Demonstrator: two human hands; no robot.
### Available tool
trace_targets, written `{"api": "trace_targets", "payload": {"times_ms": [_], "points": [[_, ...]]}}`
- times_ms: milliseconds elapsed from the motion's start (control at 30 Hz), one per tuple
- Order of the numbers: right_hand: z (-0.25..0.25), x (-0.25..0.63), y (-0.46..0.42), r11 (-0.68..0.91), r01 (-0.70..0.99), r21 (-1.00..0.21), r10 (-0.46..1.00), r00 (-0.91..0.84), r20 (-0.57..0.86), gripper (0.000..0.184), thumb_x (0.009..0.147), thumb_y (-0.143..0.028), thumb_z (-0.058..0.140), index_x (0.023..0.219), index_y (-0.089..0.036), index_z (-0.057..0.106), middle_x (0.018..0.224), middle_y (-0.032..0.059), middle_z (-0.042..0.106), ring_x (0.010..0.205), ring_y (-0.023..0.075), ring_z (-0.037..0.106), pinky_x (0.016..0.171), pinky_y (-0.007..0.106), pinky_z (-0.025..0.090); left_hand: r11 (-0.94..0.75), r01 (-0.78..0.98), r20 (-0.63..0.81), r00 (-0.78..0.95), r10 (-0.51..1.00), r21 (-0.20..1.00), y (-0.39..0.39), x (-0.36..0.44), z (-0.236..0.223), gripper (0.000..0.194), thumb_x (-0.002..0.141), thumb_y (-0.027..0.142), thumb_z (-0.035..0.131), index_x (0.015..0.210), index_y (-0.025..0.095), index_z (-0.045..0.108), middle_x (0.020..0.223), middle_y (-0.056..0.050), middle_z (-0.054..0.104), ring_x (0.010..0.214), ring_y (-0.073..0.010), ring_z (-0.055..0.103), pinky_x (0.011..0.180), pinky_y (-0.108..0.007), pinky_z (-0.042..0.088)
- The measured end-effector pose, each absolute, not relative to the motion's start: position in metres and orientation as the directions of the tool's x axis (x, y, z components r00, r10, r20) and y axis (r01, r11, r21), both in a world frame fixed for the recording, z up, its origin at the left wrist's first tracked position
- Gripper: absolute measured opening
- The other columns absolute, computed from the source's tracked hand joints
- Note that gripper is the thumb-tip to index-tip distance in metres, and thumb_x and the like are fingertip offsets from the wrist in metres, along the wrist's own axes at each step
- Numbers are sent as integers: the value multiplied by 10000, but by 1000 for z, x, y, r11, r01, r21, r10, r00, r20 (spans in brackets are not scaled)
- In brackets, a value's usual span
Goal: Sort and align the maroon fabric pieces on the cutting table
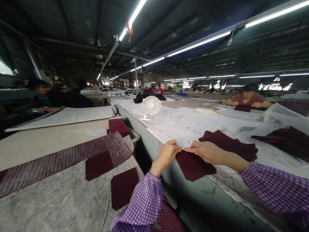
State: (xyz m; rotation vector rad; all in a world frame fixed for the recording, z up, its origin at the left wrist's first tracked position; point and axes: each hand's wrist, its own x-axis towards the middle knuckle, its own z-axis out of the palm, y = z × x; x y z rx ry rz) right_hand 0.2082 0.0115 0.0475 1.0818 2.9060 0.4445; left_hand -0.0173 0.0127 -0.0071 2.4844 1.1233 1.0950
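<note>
A maroon fabric piece (193, 167) with cut corners lies on the white-covered table's near edge, partly hanging over it. My left hand (167, 153) pinches its far left corner. Close beside it, the fingers of my right hand (205, 151) press together at the same edge, with the palm over the cloth. The fingertips of both hands nearly meet. Behind my right hand spreads a stack of maroon fabric pieces (231, 145). On the left table lie two more cut pieces, a maroon panel (98, 165) and another maroon panel (125, 188).
A white fan (151, 105) stands further along the table. Clear plastic (285, 119) with dark maroon cloth lies at right. A long layered fabric strip (67, 161) crosses the left table. A gap separates the tables. Co-workers sit at left, right and far back.
</note>
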Motion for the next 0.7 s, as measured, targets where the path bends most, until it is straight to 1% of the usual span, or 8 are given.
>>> {"api": "trace_targets", "payload": {"times_ms": [67, 100, 233, 300, 400, 533, 633, 700], "points": [[46, 204, 13, 734, 607, 304, 628, -777, 35, 553, 881, -74, 379, 1344, -344, 513, 1019, 85, 605, 855, 187, 611, 746, 291, 481, -680, 576, 542, 428, 723, 453, 12, -19, -7, 278, 904, 192, 461, 881, 217, 736, 857, -31, 595, 823, -154, 568, 718, -234, 440], [45, 203, 14, 738, 597, 315, 620, -784, 31, 578, 876, -63, 371, 1360, -355, 492, 1027, 85, 597, 873, 192, 604, 760, 300, 479, -672, 581, 539, 420, 730, 459, 11, -21, -8, 280, 906, 194, 457, 878, 216, 734, 859, -31, 593, 815, -152, 567, 716, -234, 440], [38, 204, 16, 714, 613, 338, 618, -779, 108, 631, 842, -15, 374, 1352, -366, 499, 1028, 81, 590, 890, 195, 578, 787, 313, 463, -632, 614, 517, 387, 763, 473, 9, -20, -8, 273, 916, 216, 454, 906, 222, 726, 890, -35, 596, 811, -151, 567, 730, -241, 444], [38, 206, 13, 697, 631, 340, 633, -764, 122, 642, 840, -3, 368, 1353, -366, 497, 1041, 80, 594, 890, 193, 572, 808, 330, 450, -617, 660, 510, 386, 768, 429, 6, -16, -6, 271, 913, 203, 453, 893, 217, 723, 884, -41, 600, 837, -164, 568, 747, -254, 442], [43, 208, 6, 683, 654, 325, 662, -742, 103, 664, 847, -5, 377, 1365, -411, 460, 1128, 59, 597, 943, 198, 568, 846, 362, 423, -604, 711, 505, 396, 767, 360, 5, -8, -3, 257, 907, 191, 465, 886, 213, 721, 879, -48, 610, 892, -185, 568, 784, -273, 437], [48, 213, 5, 652, 669, 356, 694, -716, 76, 639, 856, -32, 411, 1365, -416, 456, 1249, 53, 566, 1014, 217, 551, 861, 379, 399, -564, 751, 456, 393, 799, 342, 11, 4, 3, 248, 905, 191, 475, 928, 235, 718, 906, -40, 622, 946, -194, 572, 791, -278, 434], [47, 224, 9, 622, 684, 381, 708, -699, 100, 611, 873, -42, 406, 1354, -412, 473, 1299, 58, 547, 1041, 221, 545, 880, 388, 389, -542, 784, 394, 416, 820, 301, 13, 16, 10, 249, 905, 199, 478, 958, 251, 715, 938, -37, 630, 974, -203, 578, 795, -286, 428], [48, 232, 14, 623, 688, 372, 710, -697, 102, 611, 868, -33, 411, 1341, -412, 489, 1314, 59, 544, 1057, 225, 548, 885, 395, 392, -518, 806, 364, 409, 837, 287, 12, 23, 15, 248, 905, 205, 477, 971, 255, 711, 965, -37, 632, 982, -206, 584, 790, -288, 426]]}}
